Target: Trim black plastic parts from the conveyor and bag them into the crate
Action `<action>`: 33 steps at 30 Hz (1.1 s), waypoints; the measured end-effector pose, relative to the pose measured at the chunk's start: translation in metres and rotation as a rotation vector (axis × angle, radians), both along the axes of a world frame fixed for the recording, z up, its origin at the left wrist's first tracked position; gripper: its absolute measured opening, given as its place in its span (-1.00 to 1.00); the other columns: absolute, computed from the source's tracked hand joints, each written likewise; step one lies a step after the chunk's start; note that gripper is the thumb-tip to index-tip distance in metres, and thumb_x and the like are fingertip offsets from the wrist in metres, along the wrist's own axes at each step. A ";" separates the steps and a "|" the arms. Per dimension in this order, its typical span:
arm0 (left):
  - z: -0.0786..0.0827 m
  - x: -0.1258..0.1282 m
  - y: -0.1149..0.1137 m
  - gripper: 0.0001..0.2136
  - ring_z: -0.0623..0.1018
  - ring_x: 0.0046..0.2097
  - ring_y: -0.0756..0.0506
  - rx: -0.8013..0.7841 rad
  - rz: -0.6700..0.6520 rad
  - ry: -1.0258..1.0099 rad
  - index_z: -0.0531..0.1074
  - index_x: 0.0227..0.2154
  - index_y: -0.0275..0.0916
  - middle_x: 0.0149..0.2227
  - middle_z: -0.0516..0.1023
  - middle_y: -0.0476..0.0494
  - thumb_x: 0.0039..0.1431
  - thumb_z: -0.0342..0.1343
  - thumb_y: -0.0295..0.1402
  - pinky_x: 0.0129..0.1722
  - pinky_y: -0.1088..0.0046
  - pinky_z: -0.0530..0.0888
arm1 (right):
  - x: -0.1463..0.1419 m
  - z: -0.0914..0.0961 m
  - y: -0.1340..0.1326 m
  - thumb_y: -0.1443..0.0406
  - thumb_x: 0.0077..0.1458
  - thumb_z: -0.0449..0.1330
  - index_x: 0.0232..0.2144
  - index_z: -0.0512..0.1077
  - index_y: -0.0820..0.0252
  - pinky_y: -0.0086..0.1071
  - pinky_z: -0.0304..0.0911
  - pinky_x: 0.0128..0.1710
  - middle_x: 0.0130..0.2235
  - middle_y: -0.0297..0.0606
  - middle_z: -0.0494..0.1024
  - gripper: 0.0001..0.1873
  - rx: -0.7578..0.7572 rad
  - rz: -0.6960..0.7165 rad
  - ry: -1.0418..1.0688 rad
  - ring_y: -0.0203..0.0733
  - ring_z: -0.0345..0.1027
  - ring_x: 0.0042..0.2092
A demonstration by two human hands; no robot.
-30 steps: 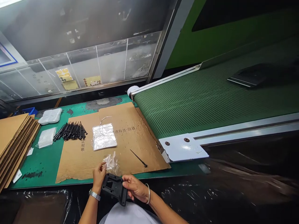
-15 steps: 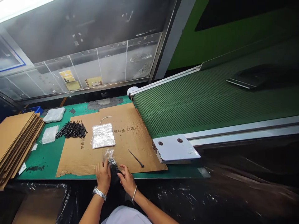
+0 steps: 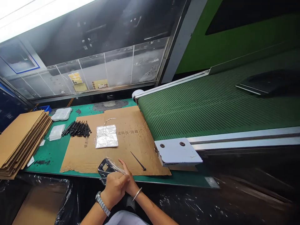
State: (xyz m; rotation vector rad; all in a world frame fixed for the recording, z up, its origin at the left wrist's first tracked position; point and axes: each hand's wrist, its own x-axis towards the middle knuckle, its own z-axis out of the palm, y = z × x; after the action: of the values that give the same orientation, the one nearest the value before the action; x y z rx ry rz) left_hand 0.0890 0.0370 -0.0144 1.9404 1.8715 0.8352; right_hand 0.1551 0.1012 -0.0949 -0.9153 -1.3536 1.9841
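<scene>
A black part (image 3: 103,165) with a hollow middle sits inside a clear plastic bag (image 3: 114,165) at the table's front edge. My left hand (image 3: 115,187), wearing a watch, is closed on the bag's near side. Against it lies my right hand (image 3: 130,181), with a bangle at the wrist. One right finger sticks up along the bag's flap; the others are partly hidden behind my left hand, at the bag. Beyond the hands a pile of flat clear bags (image 3: 106,136) lies on a cardboard sheet (image 3: 124,120). A single thin black pin (image 3: 138,161) with a head lies to the right.
A heap of black pins (image 3: 78,128) lies on the left, beside stacks of small white packets (image 3: 56,132). Cardboard sheets (image 3: 23,140) are piled at the far left. A green conveyor belt (image 3: 187,106) with a white end plate (image 3: 178,153) rises at the right, carrying a dark part (image 3: 262,82).
The bagged black part has swung up and left into view. My left hand has turned over and moved right, against my right hand. The whole view has shifted slightly.
</scene>
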 end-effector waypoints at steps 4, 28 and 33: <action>0.005 0.017 -0.019 -0.72 0.42 -0.47 -0.11 -0.109 -0.064 -0.083 0.47 -0.40 -0.21 -0.52 0.48 -0.23 0.14 -0.17 -0.41 -0.47 0.40 0.23 | -0.007 0.010 0.005 0.13 -0.28 0.20 -0.20 0.25 0.19 -0.52 -0.06 -0.73 -0.69 -0.51 0.23 -0.47 -0.293 0.023 0.007 -0.39 0.06 -0.69; -0.020 -0.136 -0.110 -0.74 0.51 -0.35 -0.07 0.568 1.399 -1.409 0.36 -0.34 -0.20 -0.40 0.53 -0.01 -0.20 0.17 -0.36 -0.29 0.35 0.42 | -0.085 0.033 -0.066 0.02 -0.01 0.07 -0.05 0.24 0.22 -0.25 0.24 -0.20 -0.18 -0.08 0.43 -0.46 0.391 0.388 -0.198 -0.09 0.34 -0.20; -0.023 -0.158 -0.129 -0.67 0.50 -0.23 -0.12 0.594 1.357 -1.523 0.38 -0.28 -0.20 -0.27 0.53 -0.08 -0.21 0.21 -0.33 -0.21 0.34 0.41 | -0.154 0.053 -0.096 0.01 -0.19 0.23 0.01 0.18 0.25 -0.22 0.15 -0.08 -0.07 -0.05 0.35 -0.25 0.435 0.608 -0.009 0.00 0.20 -0.04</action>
State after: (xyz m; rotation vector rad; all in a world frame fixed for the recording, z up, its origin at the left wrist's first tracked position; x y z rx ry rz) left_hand -0.0685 -0.0925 -0.0377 -0.5115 1.5057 2.3328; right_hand 0.0015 0.0051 -0.0418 -0.3270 -2.1433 1.9487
